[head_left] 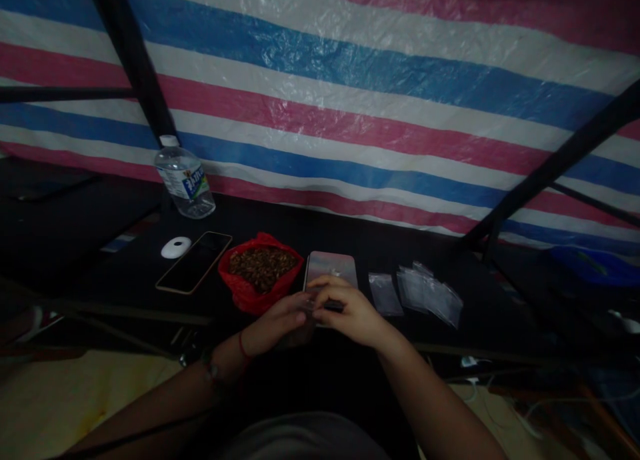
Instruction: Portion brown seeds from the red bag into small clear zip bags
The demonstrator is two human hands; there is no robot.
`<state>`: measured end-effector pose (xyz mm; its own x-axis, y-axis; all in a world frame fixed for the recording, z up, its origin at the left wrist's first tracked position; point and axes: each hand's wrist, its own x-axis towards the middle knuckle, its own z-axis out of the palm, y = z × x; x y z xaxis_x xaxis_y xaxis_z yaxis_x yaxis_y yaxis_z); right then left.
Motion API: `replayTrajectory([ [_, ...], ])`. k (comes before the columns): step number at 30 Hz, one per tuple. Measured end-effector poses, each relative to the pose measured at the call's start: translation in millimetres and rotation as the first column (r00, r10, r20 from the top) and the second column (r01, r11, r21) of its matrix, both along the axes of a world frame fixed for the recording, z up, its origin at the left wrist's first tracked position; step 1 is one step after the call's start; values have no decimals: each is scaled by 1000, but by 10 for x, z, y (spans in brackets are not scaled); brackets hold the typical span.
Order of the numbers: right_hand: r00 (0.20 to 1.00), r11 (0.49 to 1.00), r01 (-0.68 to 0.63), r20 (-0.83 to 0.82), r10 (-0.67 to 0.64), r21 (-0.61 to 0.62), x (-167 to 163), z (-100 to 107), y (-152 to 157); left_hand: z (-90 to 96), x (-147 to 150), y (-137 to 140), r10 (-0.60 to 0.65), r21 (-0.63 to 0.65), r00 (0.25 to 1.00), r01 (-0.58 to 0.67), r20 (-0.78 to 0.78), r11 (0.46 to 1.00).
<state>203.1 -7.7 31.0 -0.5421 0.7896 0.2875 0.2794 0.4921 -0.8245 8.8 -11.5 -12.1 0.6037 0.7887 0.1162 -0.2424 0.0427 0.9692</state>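
Observation:
At the near edge of the black table, my left hand [277, 323] and my right hand [353, 313] meet with fingers bent. Between them is a small clear plastic bag [299, 335], dim and partly hidden by the fingers. Just behind my hands lies a flat, pale rectangular thing [330, 265] with rounded corners; its kind is unclear. A red plastic bag [240, 297], rolled open and full of small brown pieces [263, 268], sits beyond my left hand. To the right of my right hand lie a single clear bag [385, 295] and a fanned stack of clear bags [430, 293].
A phone [195, 263] and a white oval thing [176, 248] lie on the left. Behind them stands a clear plastic bottle [185, 180]. Dark metal posts [133, 53] and a striped plastic sheet [350, 113] bound the table's back. Something blue [595, 265] lies far right.

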Motion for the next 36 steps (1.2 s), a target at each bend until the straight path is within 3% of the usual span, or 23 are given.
replayTrajectory([
  [7, 954, 961, 249, -138, -265, -123, 81, -130, 115, -44, -7, 60, 121, 63, 951, -108, -283, 992],
  [13, 901, 902, 221, -277, -335, -371, 79, -189, 173, -26, 12, 47, 176, 68, 947, -164, -270, 984],
  [16, 907, 875, 203, -251, -337, -439, 77, -196, 188, -37, 16, 26, 202, 50, 954, -196, -222, 979],
  [21, 918, 889, 286, -165, -362, -359, 19, -203, 137, -118, 37, -16, 151, -34, 959, -164, -238, 986],
  [25, 922, 905, 281, -172, -347, -319, -32, -202, 82, -124, 54, -54, 160, -96, 971, -179, -175, 979],
  [29, 915, 915, 301, -190, -357, -270, -65, -183, 34, -50, 44, -82, 205, -21, 964, -211, -172, 977],
  [31, 911, 919, 291, -217, -351, -266, -84, -167, 1, -13, 18, -83, 318, 60, 933, -313, -165, 948],
  [34, 911, 921, 316, -199, -361, -227, -109, -139, -44, 21, -36, -74, 532, 171, 833, -507, -152, 844],
  [36, 915, 923, 337, -166, -368, -187, -118, -128, -61, 36, -68, -67, 583, 209, 797, -551, -158, 808],
])
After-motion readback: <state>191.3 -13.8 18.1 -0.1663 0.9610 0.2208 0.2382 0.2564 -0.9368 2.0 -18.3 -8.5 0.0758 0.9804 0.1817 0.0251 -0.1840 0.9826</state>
